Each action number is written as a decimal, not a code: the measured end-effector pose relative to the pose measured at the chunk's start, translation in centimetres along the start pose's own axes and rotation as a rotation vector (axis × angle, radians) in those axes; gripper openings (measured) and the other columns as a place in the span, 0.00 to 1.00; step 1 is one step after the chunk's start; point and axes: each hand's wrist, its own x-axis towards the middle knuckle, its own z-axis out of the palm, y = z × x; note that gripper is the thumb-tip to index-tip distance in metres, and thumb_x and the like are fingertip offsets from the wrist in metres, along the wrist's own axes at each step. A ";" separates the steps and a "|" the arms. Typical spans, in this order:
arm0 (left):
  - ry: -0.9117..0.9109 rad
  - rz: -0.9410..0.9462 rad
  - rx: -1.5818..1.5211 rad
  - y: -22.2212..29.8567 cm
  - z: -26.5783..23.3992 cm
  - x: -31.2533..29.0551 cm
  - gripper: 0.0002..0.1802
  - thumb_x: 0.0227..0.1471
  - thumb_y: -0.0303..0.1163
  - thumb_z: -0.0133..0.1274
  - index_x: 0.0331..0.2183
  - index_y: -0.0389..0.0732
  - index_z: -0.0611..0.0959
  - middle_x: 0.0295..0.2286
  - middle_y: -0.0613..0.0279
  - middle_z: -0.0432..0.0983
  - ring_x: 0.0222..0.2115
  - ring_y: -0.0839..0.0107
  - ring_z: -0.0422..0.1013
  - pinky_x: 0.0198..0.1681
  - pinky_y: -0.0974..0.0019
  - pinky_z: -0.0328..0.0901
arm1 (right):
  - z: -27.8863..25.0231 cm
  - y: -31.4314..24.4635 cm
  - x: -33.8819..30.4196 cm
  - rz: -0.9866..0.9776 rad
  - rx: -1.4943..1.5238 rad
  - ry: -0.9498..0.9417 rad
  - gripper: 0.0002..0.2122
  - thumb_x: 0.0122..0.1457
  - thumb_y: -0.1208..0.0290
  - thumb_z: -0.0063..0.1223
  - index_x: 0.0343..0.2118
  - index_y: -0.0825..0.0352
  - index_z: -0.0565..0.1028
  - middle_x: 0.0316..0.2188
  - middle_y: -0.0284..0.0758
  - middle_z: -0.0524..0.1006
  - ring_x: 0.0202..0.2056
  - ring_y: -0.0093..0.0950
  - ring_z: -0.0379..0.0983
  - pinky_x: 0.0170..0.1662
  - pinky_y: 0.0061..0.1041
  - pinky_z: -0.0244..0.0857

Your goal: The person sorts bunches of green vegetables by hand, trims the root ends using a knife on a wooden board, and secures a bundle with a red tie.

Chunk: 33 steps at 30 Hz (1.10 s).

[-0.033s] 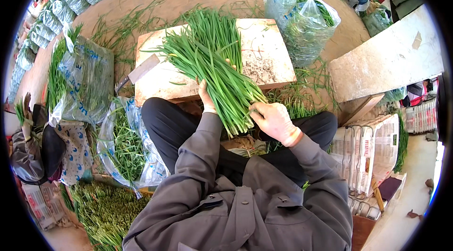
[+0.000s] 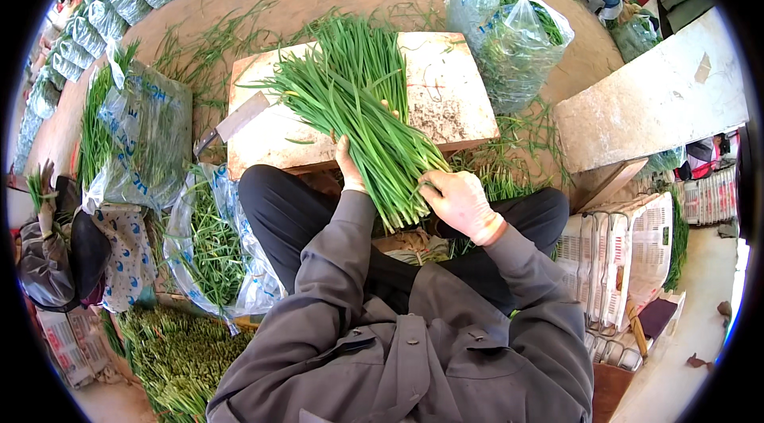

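A thick bunch of garlic chives (image 2: 362, 116) slants across my lap and the near edge of a pale board (image 2: 442, 65), stalk ends toward me. My left hand (image 2: 348, 164) wraps round it from the left and beneath, thumb on the near side, fingertips showing at the far side. At the pale stalk ends, my right hand (image 2: 463, 202), in a thin whitish glove, pinches some stalks between thumb and curled fingers. More chives (image 2: 362, 37) lie on the board behind the bunch. A cleaver (image 2: 239, 119) rests at the board's left edge.
Filled plastic bags (image 2: 509, 41) stand beyond the board to the right, another bag (image 2: 147, 132) to the left. An open bag of trimmings (image 2: 211, 240) sits by my left knee, stacked chives (image 2: 183, 355) below it. White crates (image 2: 621, 256) stand right; a co-worker (image 2: 48, 256) sits far left.
The co-worker's hand at the far left has shifted slightly. My own hands and the bunch stay in almost the same place.
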 end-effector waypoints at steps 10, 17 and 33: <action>-0.050 -0.057 0.006 -0.3 0.5 -0.3 0.58 0.47 0.61 0.66 0.70 0.42 0.63 0.67 0.49 0.63 0.65 0.47 0.63 0.68 0.41 0.63 | 2.9 1.4 1.9 0.160 0.104 0.074 0.10 0.58 0.65 0.60 0.35 0.66 0.84 0.30 0.49 0.83 0.36 0.49 0.81 0.43 0.44 0.74; 0.019 0.034 -0.023 -0.1 -0.4 0.1 0.52 0.47 0.53 0.68 0.66 0.38 0.69 0.62 0.52 0.70 0.61 0.53 0.69 0.65 0.47 0.68 | 0.5 -0.4 -0.7 0.137 0.705 -0.106 0.04 0.62 0.77 0.57 0.38 0.70 0.80 0.23 0.30 0.79 0.22 0.15 0.71 0.27 0.22 0.65; 0.367 -0.075 -0.118 0.6 -0.4 -0.6 0.30 0.51 0.44 0.63 0.53 0.39 0.81 0.43 0.53 0.83 0.43 0.54 0.81 0.51 0.47 0.77 | -9.6 4.2 -6.7 0.251 0.964 -0.554 0.09 0.67 0.69 0.58 0.38 0.71 0.81 0.20 0.23 0.69 0.19 0.13 0.58 0.23 0.19 0.51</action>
